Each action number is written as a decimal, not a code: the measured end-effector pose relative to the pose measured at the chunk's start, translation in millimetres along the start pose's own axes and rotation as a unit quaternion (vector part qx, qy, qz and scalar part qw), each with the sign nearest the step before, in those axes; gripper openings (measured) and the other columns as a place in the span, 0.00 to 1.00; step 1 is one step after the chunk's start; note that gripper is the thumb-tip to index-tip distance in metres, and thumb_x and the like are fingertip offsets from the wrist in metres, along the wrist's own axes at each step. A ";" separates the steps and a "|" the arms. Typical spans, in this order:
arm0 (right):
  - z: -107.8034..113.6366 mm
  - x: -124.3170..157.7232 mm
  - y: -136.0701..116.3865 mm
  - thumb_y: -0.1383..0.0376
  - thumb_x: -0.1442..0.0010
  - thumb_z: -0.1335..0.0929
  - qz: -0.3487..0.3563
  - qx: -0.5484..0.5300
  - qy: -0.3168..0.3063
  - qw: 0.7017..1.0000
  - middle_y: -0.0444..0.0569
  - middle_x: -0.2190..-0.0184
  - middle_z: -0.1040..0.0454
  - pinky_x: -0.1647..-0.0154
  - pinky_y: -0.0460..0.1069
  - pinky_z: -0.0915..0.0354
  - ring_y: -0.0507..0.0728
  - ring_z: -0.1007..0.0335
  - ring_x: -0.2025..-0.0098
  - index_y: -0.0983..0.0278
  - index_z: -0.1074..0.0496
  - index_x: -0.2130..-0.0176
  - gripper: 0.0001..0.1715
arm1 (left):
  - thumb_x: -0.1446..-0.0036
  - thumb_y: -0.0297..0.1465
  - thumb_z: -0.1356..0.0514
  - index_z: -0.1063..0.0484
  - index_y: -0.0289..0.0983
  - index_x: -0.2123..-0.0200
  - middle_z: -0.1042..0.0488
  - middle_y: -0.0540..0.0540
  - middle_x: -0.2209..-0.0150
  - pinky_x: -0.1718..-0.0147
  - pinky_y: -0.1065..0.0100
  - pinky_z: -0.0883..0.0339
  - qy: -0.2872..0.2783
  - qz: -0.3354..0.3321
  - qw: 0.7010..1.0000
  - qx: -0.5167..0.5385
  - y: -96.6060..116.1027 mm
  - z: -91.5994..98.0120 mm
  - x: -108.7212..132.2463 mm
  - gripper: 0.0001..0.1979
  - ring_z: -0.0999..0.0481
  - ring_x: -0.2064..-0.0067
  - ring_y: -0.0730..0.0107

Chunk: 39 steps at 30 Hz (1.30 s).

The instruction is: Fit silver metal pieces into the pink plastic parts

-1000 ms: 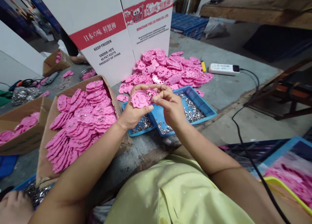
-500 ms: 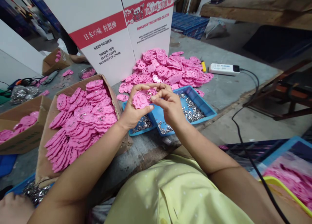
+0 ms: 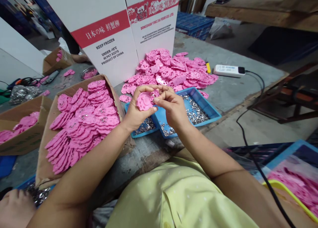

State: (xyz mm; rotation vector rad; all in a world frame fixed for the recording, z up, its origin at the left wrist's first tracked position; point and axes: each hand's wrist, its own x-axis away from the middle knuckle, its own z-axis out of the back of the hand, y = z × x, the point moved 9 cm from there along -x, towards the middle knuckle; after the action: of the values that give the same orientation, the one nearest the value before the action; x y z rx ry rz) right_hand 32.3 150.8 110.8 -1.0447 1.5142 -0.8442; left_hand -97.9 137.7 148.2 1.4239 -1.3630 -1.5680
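Held above the blue trays is a pink plastic piece (image 3: 144,101), with a small shiny metal part near its right end. My left hand (image 3: 134,111) is closed round the piece's left side and edges. The fingers of my right hand (image 3: 173,106) are pinched at its right end, where the fingertips hide what they grip. Beneath my hands, a small blue tray (image 3: 146,133) and a larger blue tray (image 3: 209,109) hold small silvery metal parts. A heap of pink pieces (image 3: 174,67) lies behind them, against white printed cardboard (image 3: 111,36).
An open carton (image 3: 42,155) of stacked pink pieces stands left, with a smaller carton (image 3: 27,143) beyond it. A white power strip (image 3: 228,70) and yellow tool (image 3: 208,68) lie at the back right. Another person's hand (image 3: 16,206) shows at lower left.
The pink piece has tilted slightly between my hands. My grip looks otherwise the same, and the view has shifted a little.
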 end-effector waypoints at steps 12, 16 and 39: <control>-4.9 -2.1 11.3 0.61 0.39 0.26 -0.012 -0.007 -0.019 1.000 0.50 0.55 0.23 0.39 0.66 0.31 0.67 0.31 0.36 0.59 0.28 0.73 0.12 | 0.54 0.37 0.20 0.31 0.45 0.56 0.25 0.46 0.45 0.33 0.55 0.36 0.006 -0.016 0.999 -0.033 1.8 1.9 -0.9 0.27 0.26 0.37 0.57; -5.6 -2.0 13.0 0.61 0.38 0.26 -0.009 -0.003 -0.020 1.000 0.51 0.50 0.23 0.36 0.66 0.33 0.66 0.32 0.35 0.59 0.29 0.72 0.13 | 0.56 0.39 0.20 0.31 0.45 0.56 0.25 0.47 0.46 0.32 0.56 0.36 0.013 -0.005 0.999 -0.047 1.3 3.0 -1.0 0.29 0.26 0.37 0.57; -14.2 1.7 13.1 0.57 0.49 0.21 -0.043 -0.112 0.049 0.992 0.50 0.49 0.22 0.31 0.65 0.40 0.65 0.33 0.37 0.59 0.27 0.74 0.15 | 0.45 0.40 0.24 0.31 0.47 0.48 0.25 0.46 0.42 0.35 0.54 0.30 -0.020 -0.183 0.974 -0.132 -1.4 12.3 -1.7 0.25 0.24 0.36 0.58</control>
State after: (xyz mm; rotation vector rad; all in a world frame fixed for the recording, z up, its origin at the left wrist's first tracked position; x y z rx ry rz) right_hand 15.9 153.9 100.9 -1.2561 1.6861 -0.8082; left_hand -109.0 143.1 146.1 1.5404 -0.9020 -1.9378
